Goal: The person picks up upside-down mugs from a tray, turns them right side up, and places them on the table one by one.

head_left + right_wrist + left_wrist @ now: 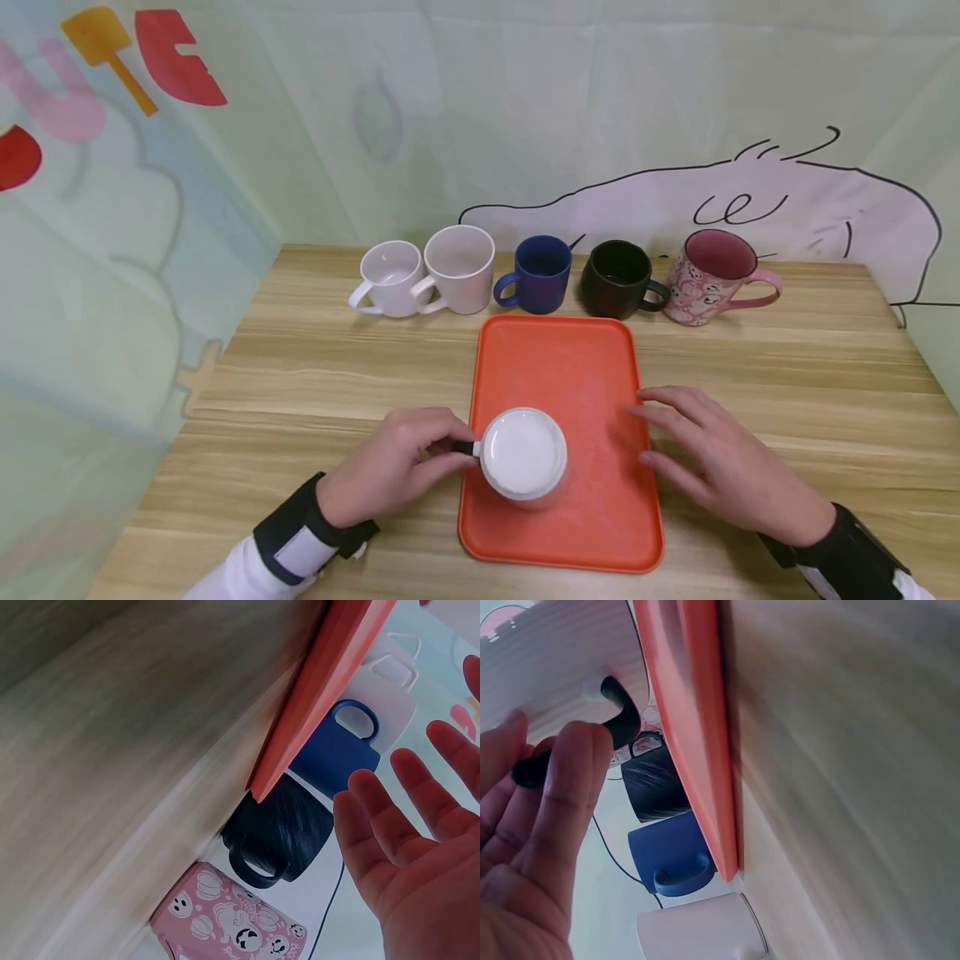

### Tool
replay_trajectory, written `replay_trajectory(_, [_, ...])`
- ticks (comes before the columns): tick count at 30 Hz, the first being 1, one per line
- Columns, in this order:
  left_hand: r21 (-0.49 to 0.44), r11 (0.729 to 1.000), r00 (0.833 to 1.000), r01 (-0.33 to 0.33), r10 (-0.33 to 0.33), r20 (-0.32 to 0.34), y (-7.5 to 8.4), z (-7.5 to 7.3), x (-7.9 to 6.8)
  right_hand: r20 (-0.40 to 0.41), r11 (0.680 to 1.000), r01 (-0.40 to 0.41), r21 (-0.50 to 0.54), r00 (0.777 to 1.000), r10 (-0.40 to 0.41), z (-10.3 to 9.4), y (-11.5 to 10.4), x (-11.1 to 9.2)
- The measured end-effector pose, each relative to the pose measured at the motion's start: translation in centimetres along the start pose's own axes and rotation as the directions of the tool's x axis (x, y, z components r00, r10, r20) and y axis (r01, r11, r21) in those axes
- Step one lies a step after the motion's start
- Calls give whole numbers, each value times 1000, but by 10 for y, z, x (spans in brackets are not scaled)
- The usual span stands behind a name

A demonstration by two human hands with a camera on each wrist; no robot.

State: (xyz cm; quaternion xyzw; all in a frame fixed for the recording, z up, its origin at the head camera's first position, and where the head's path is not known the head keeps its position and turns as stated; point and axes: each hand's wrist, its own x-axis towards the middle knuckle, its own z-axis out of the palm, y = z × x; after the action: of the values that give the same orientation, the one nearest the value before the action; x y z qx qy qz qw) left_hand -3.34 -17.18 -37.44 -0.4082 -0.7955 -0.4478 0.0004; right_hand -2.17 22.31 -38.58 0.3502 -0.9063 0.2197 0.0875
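Note:
A white mug (523, 454) with a black handle (622, 720) is over the lower left part of an orange-red tray (570, 375). Seen from above, it shows a smooth, glossy white round face with a rim. My left hand (401, 458) pinches the handle between thumb and fingers; the left wrist view shows the mug's white, faintly ribbed side (562, 660). On the other side, my right hand (712, 467) has its fingers spread and relaxed, fingertips at the tray's right edge, holding nothing.
Along the back of the wooden table (337, 375) stand a low white mug (397, 287), a taller white mug (468, 283), a blue mug (547, 283), a black mug (611, 292) and a pink patterned mug (697, 292). A printed cloth backdrop (525, 125) rises behind them.

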Motion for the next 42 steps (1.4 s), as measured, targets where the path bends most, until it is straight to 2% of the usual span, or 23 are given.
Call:
replay_trajectory(4, [34, 999, 998, 30, -29, -51, -1, -3, 7, -47, 1000, 24, 17, 999, -24, -1, 0, 3])
replay_trajectory(7, [23, 997, 995, 71, -69, -69, -2, -6, 13, -45, 999, 3, 41, 999, -1, -3, 1, 5])
replay_trajectory(11, [-41, 990, 986, 137, -141, -88, -2, -7, 22, -16, 993, -67, 100, 998, 69, -5, 1, 9])
replay_trajectory(14, [-123, 976, 976, 178, -191, -101, -3, -7, 29, -23, 982, -96, 161, 995, 101, -7, 2, 13])
replay_trajectory(20, [-281, 944, 965, 171, -219, -147, -6, -6, 43, -59, 952, -121, 280, 988, 143, -8, 2, 22])
replay_trajectory(24, [-360, 921, 960, 145, -219, -174, -5, -3, 53, -57, 910, -151, 385, 981, 187, -7, 1, 29])
replay_trajectory(26, [-404, 906, 960, 125, -214, -182, -6, -1, 58, -40, 869, -175, 462, 975, 218, -6, -2, 34])
replay_trajectory(28, [-439, 893, 960, 102, -204, -192, -7, 2, 62, -8, 815, -213, 538, 966, 258, -5, -4, 38])
replay_trajectory(35, [-575, 818, 958, 3, -168, -234, -6, 16, 78, 109, 586, -275, 762, 947, 303, 2, -15, 57])
replay_trajectory(39, [-606, 795, 955, -15, -169, -245, -4, 24, 84, 165, 451, -300, 841, 935, 314, 6, -25, 68])
replay_trajectory(42, [-611, 791, 951, -27, -169, -260, -2, 29, 87, 192, 354, -307, 884, 926, 324, 9, -34, 74])
